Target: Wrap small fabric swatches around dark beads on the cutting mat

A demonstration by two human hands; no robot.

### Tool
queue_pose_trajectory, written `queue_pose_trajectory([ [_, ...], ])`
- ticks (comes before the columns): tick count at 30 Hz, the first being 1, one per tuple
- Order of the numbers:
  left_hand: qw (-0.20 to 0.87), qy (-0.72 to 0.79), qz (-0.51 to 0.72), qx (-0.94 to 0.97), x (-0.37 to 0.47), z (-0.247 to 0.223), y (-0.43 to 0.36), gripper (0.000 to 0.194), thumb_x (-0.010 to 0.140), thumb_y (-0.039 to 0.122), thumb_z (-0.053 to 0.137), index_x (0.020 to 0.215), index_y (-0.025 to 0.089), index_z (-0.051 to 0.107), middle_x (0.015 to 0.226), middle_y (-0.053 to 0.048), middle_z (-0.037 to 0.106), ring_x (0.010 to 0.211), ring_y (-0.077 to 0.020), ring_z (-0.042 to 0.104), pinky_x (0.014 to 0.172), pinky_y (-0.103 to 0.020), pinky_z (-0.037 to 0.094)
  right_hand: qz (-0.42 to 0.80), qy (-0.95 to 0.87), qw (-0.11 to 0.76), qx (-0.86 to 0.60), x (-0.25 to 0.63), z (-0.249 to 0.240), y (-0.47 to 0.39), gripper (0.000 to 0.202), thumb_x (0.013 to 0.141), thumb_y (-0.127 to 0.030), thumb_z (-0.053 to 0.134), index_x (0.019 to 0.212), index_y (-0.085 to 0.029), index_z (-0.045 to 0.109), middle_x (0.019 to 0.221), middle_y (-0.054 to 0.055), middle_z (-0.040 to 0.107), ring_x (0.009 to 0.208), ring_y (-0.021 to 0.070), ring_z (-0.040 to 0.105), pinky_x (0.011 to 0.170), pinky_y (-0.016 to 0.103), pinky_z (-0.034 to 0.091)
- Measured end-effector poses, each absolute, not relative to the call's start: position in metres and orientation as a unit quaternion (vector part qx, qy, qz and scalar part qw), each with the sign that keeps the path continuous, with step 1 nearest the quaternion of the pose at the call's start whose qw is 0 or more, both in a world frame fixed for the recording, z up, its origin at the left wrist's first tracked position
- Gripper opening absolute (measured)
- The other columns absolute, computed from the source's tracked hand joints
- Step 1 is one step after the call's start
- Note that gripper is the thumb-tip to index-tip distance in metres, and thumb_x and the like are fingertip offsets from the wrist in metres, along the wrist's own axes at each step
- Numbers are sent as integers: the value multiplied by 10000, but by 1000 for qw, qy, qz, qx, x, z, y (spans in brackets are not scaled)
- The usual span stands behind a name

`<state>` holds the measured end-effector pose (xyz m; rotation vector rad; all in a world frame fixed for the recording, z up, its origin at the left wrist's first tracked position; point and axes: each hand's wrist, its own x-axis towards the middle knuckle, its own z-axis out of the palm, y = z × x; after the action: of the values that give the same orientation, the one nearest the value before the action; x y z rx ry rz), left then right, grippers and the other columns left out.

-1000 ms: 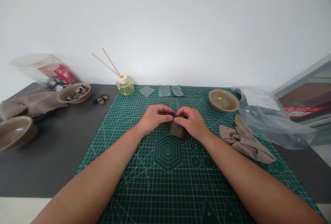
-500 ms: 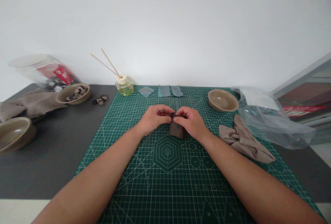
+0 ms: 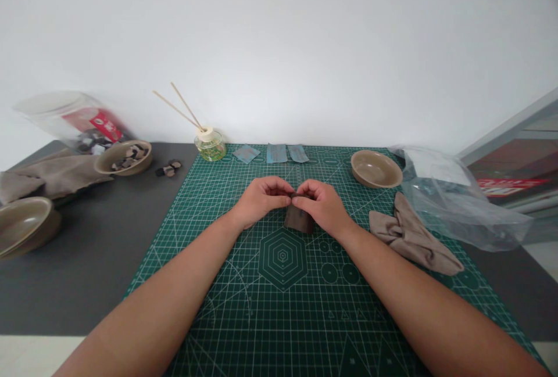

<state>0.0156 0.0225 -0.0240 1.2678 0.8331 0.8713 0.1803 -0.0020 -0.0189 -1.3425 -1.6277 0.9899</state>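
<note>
A small dark brown packet (image 3: 299, 219) hangs just above the green cutting mat (image 3: 283, 319), pinched along its top edge. My left hand (image 3: 267, 196) grips the top left corner between thumb and fingers. On the other side, my right hand (image 3: 320, 203) pinches the same edge, its thumb in front of the packet. The fingertips of both hands nearly touch, and they hide most of the top edge.
Blue sachets (image 3: 277, 153) and a reed diffuser (image 3: 210, 143) stand along the wall. To the right are a bowl (image 3: 376, 169), a brown cloth (image 3: 414, 237) and a clear bag (image 3: 462, 203). At left are a bowl of pieces (image 3: 124, 158), loose pieces (image 3: 169, 168) and another bowl (image 3: 26, 226).
The fingertips have shifted slightly at the packet's top edge, and a dark bit between them shows less. The packet's lower part has moved very slightly left.
</note>
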Motion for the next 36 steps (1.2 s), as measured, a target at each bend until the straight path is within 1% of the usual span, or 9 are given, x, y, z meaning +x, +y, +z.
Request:
queue_pose_trajectory([
  [8, 643, 364, 397, 544, 16, -24, 22, 242, 572, 143, 724, 803, 137, 651, 772, -12, 647, 732, -123, 588, 730, -282, 450, 382, -649, 391, -528, 180, -19, -2, 73, 658, -206, 616, 623, -179, 558, 571, -34, 557, 532, 104, 483, 509, 234, 348],
  [12, 647, 361, 400, 539, 16, -24, 22, 264, 564, 133, 727, 815, 139, 647, 772, -11, 644, 723, -120, 585, 719, -277, 450, 377, -653, 388, -530, 180, -18, -3, 70, 654, -203, 614, 620, -180, 557, 568, -34, 558, 528, 104, 480, 508, 236, 345],
  [36, 650, 359, 387, 546, 17, -23, 22, 252, 571, 112, 702, 817, 127, 648, 769, -16, 650, 720, -122, 589, 719, -284, 452, 396, -643, 394, -524, 181, -20, -3, 93, 668, -246, 619, 632, -184, 559, 581, -25, 571, 548, 119, 506, 521, 249, 370],
])
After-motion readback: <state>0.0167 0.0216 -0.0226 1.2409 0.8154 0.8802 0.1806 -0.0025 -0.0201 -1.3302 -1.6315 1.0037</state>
